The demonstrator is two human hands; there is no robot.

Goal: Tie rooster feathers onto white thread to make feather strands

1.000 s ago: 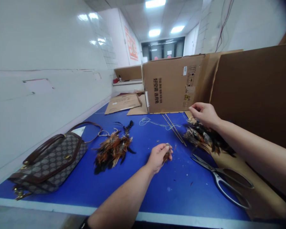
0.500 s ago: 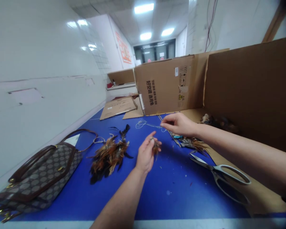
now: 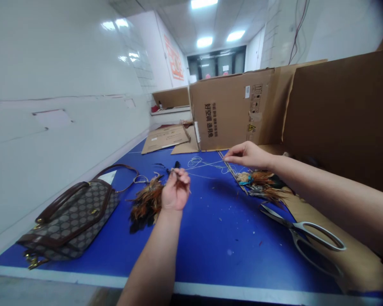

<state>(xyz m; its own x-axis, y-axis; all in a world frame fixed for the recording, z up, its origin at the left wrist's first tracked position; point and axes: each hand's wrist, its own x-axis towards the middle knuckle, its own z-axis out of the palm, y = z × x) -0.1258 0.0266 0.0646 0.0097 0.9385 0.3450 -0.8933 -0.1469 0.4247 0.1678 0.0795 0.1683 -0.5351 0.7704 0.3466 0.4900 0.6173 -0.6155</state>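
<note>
My left hand (image 3: 176, 191) is closed, palm turned up, on a small bunch of feathers that its fingers mostly hide. It is in front of the right side of a pile of brown and black feathers (image 3: 145, 202) on the blue table. My right hand (image 3: 245, 155) pinches a thin pale thread (image 3: 207, 164) between thumb and fingertips. The thread stretches across to my left hand, and loose loops of it lie on the table behind. Below my right forearm are more feathers (image 3: 268, 191), with a light blue tie among them.
Large scissors (image 3: 301, 238) lie partly open on cardboard at the right. A patterned handbag (image 3: 73, 216) with a strap stands at the left by the wall. Tall cardboard sheets (image 3: 232, 114) rise at the back and right; flat cardboard (image 3: 166, 138) lies farther back.
My left hand has moved left to the feather pile and turned, taking the feathers with it. The thread now stretches between my hands. My right hand has stayed pinched on it, and the view has shifted slightly.
</note>
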